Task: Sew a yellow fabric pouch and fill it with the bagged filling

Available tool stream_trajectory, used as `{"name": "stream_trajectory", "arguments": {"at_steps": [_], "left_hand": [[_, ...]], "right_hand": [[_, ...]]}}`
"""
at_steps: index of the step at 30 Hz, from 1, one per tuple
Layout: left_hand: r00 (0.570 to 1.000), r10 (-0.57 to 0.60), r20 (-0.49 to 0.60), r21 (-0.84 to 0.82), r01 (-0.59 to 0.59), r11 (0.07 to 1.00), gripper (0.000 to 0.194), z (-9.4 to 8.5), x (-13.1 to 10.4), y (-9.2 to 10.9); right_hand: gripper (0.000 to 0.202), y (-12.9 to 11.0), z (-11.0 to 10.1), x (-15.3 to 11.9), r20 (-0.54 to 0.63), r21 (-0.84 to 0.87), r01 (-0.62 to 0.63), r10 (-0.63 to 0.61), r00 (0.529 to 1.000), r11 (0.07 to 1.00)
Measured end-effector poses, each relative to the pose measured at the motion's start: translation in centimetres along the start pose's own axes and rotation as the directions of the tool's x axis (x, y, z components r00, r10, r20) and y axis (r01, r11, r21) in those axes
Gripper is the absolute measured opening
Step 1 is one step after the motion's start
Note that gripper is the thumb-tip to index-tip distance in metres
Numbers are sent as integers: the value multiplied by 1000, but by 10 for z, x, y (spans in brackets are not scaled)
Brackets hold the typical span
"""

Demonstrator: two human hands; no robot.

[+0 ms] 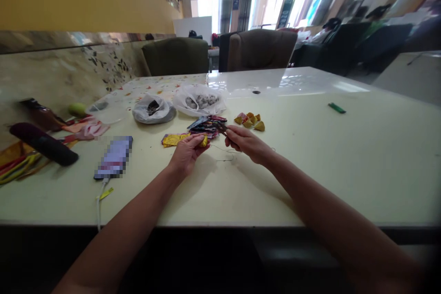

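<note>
My left hand (pixel 188 151) pinches a small yellow patterned fabric piece (pixel 203 141) between thumb and fingers. Just to its right, my right hand (pixel 241 139) is closed around a small dark pointed tool (pixel 221 127), too blurred to tell its exact kind. The tool's tip points up and left, over a pile of dark patterned fabric pieces (pixel 203 124). Flat yellow fabric strips (pixel 174 139) lie left of my left hand. A thin thread (pixel 225 160) curls on the table below my hands. Beyond my right hand sit several small yellow cone-shaped fabric pieces (pixel 259 126).
Behind the fabric stand a white bag of greyish filling (pixel 201 101) and a bag with dark contents (pixel 154 109). A phone (pixel 114 158) on a cable, a dark cylindrical object (pixel 43 144) and a brown bottle (pixel 42 114) lie left. A green object (pixel 336 108) lies right.
</note>
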State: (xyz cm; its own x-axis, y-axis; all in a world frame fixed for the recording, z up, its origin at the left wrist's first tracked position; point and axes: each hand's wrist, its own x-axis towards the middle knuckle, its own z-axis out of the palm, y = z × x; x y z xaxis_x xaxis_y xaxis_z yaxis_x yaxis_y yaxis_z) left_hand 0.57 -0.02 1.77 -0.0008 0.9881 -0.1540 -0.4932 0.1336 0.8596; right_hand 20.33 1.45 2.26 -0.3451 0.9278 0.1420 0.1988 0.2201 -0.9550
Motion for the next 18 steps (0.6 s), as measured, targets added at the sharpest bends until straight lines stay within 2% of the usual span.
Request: {"name": "stream_trajectory", "arguments": {"at_steps": [4,9,12,15,18], "left_hand": [[1000,4,20,-3,-4,1000,4,-1,0,0],[999,22,47,-14,-22,1000,5,-1,-2,0],[999,27,47,-40,-25,999,6,0,-3,1],[997,18,69,-60,-14,998,5,1,-4,1],[994,6,107,-63,1,998,7,0,-4,0]], "right_hand": [[52,-5,8,-5,18,29,4,-5,1000,1000],[44,-5,11,-4,-25,-209,137,-145,989,968],[38,-4,12,-4,-36,-378,168,-196,980,911],[34,-4,15,-6,-71,-557,155,-232,970,816],[33,-4,17,-8,-85,-661,168,-296,951,731]]}}
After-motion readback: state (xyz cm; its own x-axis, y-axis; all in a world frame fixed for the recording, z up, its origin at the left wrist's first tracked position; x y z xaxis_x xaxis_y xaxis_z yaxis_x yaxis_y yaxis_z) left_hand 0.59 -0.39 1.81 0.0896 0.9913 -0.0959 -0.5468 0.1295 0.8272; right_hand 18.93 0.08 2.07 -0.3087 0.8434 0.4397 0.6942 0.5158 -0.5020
